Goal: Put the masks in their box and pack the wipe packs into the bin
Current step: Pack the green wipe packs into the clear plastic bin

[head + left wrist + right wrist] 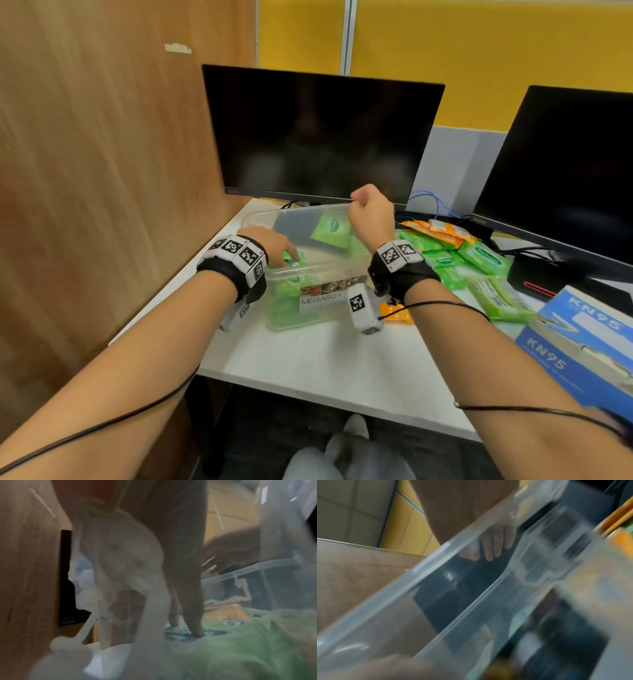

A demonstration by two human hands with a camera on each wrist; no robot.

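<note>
My left hand (270, 245): inside the bin at its near-left corner, fingers straight and pointing down, their tips pressing on the top green wipe pack (223, 639); nothing is curled round the pack.
Fingertips (197, 632): in the left wrist view two of them dent the pack's printed label.
My right hand (371, 214): raised over the right part of the bin, above its rim, fingers curled in loosely, holding nothing.
Bin (329, 265): clear plastic with a MEGABOX label on its near wall, on the white desk (342, 363) in front of the left monitor (318, 137).
Packs in the bin: green ones stacked on the left under my left hand, another green pack (330, 228) leaning against the far wall just left of my right hand.
Loose wipe packs (479, 253): a green heap on the desk just right of the bin, with orange packs (442, 231) on its far side, and one orange pack (394, 310) by the bin's near-right corner.
Mask box (579, 339): blue, marked KN95, at the near-right edge of the desk, well apart from both hands.
Right monitor (565, 171): dark, far right.
</note>
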